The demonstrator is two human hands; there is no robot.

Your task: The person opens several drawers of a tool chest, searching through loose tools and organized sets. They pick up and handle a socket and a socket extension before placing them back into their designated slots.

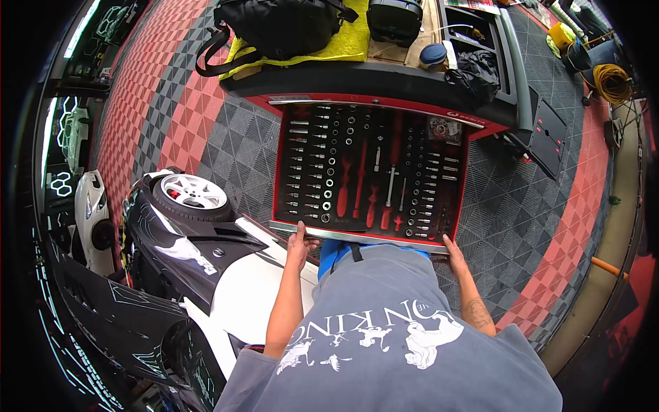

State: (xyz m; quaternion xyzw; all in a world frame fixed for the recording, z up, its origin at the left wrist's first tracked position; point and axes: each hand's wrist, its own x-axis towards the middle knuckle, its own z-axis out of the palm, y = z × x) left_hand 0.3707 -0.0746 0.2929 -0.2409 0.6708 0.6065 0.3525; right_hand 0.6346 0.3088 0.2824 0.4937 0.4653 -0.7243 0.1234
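Note:
A tool chest drawer (276, 180) with a red rim stands pulled out in front of me. Its dark insert holds rows of sockets (329, 183) and bits, along with several red-handled drivers (343, 193). A small clear box (445, 129) lies in the drawer's far right corner. My left hand (300, 248) grips the silver front edge near its left end, thumb on top and fingers curled beneath. At the right front corner, my right hand (454, 254) holds the same edge, its fingers partly hidden. Both hands are closed on the drawer.
On the tool chest (384, 79) sit a black bag (278, 31), a yellow cloth (350, 44) and a black case (394, 20). A black-and-white car (226, 275) with a white wheel (193, 191) stands close on the left. A yellow hose (613, 84) hangs at far right.

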